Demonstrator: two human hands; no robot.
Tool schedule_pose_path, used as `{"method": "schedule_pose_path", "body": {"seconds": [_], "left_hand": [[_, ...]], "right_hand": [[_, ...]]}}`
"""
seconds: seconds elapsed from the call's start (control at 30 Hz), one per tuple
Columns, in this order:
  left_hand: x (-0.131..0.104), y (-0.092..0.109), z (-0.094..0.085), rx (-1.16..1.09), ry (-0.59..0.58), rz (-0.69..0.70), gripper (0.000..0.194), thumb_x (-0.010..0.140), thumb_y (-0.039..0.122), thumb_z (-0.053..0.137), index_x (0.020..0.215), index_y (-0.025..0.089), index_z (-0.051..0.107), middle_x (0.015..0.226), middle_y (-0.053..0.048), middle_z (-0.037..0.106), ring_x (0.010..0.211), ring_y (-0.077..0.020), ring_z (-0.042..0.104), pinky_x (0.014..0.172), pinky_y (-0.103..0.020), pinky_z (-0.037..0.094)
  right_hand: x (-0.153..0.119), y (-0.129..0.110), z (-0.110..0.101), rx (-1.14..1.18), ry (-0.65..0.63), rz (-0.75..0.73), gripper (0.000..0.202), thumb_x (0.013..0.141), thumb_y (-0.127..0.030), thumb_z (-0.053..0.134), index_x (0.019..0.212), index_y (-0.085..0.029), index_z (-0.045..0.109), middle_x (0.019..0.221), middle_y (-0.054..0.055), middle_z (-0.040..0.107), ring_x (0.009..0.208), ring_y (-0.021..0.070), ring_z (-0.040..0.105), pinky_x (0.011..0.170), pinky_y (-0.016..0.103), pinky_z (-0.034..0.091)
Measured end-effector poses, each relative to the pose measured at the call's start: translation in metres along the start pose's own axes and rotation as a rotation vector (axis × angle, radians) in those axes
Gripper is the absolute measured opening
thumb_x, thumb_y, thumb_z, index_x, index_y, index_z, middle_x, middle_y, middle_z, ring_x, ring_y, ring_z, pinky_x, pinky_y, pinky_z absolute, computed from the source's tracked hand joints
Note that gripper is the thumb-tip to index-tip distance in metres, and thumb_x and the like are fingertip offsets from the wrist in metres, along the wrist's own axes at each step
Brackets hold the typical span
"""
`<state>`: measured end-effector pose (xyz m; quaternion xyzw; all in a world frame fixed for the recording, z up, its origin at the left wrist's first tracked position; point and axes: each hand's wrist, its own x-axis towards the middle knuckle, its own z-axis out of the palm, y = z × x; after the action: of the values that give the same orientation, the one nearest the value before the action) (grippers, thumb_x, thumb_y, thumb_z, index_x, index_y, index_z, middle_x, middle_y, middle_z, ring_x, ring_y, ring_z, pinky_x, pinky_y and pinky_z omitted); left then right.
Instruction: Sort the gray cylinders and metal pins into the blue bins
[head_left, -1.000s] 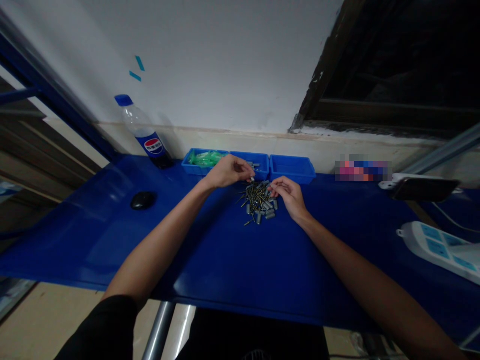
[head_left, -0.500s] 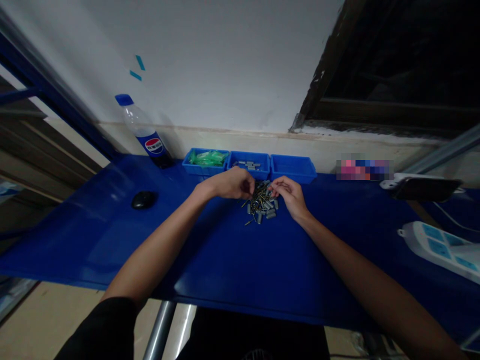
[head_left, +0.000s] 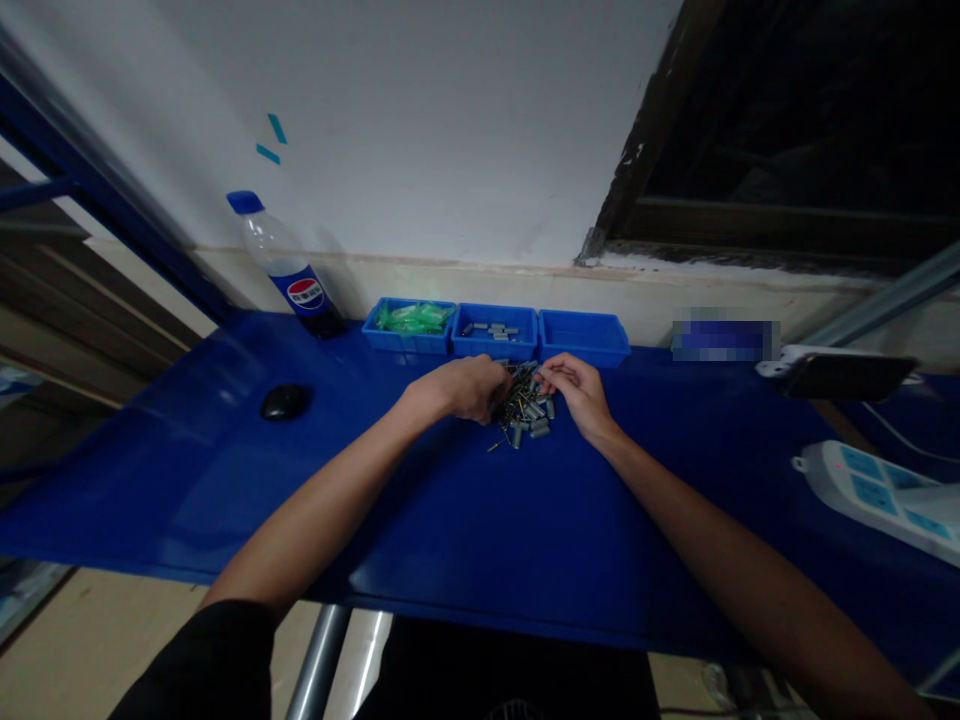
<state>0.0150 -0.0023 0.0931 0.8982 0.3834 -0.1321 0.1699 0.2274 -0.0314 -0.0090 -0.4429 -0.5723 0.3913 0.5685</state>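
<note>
Covering some metal parts (head_left: 531,408) lying nearer than the middle bin (head_left: 514,351), my left hand (head_left: 472,386) hid its fingertips; my right hand (head_left: 576,388) curled at their right. I couldn't tell if either grasped anything.

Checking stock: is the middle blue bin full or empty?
Partly filled: several grey cylinders lie scattered in the middle blue bin, not heaped.

Left hand (head_left: 471,386) now lower, at left side of parts pile (head_left: 534,410)
</note>
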Motion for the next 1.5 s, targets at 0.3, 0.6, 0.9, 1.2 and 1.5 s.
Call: {"method": "schedule_pose_path", "body": {"seconds": [0.3, 0.6, 0.9, 1.2, 1.5], "left_hand": [[0.002, 0.000, 0.005, 0.081, 0.079, -0.006, 0.030, 0.072, 0.012, 0.075, 0.102, 0.019, 0.077, 0.092, -0.008, 0.078, 0.081, -0.0223, 0.071, 0.066, -0.029, 0.047], [-0.009, -0.022, -0.012, -0.115, 0.128, 0.209, 0.023, 0.083, 0.009, 0.066, 0.104, 0.016, 0.074, 0.086, -0.003, 0.076, 0.072, -0.0130, 0.066, 0.066, -0.023, 0.045], [0.016, -0.045, 0.001, -0.570, 0.480, 0.231, 0.020, 0.085, 0.016, 0.064, 0.097, 0.011, 0.079, 0.094, -0.009, 0.081, 0.082, -0.0162, 0.074, 0.077, -0.026, 0.057], [0.021, -0.053, 0.004, -0.450, 0.592, 0.048, 0.024, 0.088, 0.021, 0.062, 0.102, 0.012, 0.079, 0.099, -0.010, 0.081, 0.086, -0.0176, 0.074, 0.082, -0.027, 0.056], [0.009, -0.049, 0.007, 0.063, 0.193, -0.059, 0.042, 0.076, 0.014, 0.075, 0.117, 0.019, 0.077, 0.106, -0.010, 0.078, 0.092, -0.0215, 0.071, 0.078, -0.027, 0.051]], "right_hand": [[0.000, -0.002, 0.001, -0.014, -0.005, 0.006, 0.011, 0.085, -0.032, 0.070, 0.081, -0.022, 0.068, 0.078, 0.003, 0.075, 0.063, 0.0161, 0.064, 0.063, 0.031, 0.048], [0.000, 0.000, 0.000, -0.014, -0.010, 0.014, 0.013, 0.084, -0.035, 0.071, 0.082, -0.022, 0.068, 0.078, 0.003, 0.075, 0.063, 0.0164, 0.064, 0.063, 0.031, 0.049], [-0.001, 0.000, 0.000, -0.019, -0.011, 0.023, 0.014, 0.085, -0.034, 0.071, 0.082, -0.021, 0.068, 0.079, 0.003, 0.075, 0.064, 0.0160, 0.064, 0.064, 0.031, 0.049], [-0.001, -0.001, 0.000, -0.040, -0.014, 0.025, 0.017, 0.085, -0.039, 0.071, 0.082, -0.022, 0.067, 0.079, 0.003, 0.075, 0.064, 0.0167, 0.064, 0.064, 0.032, 0.050], [0.000, 0.000, 0.000, -0.033, -0.012, 0.028, 0.016, 0.085, -0.038, 0.071, 0.082, -0.022, 0.068, 0.079, 0.003, 0.075, 0.064, 0.0164, 0.064, 0.064, 0.032, 0.050]]}}
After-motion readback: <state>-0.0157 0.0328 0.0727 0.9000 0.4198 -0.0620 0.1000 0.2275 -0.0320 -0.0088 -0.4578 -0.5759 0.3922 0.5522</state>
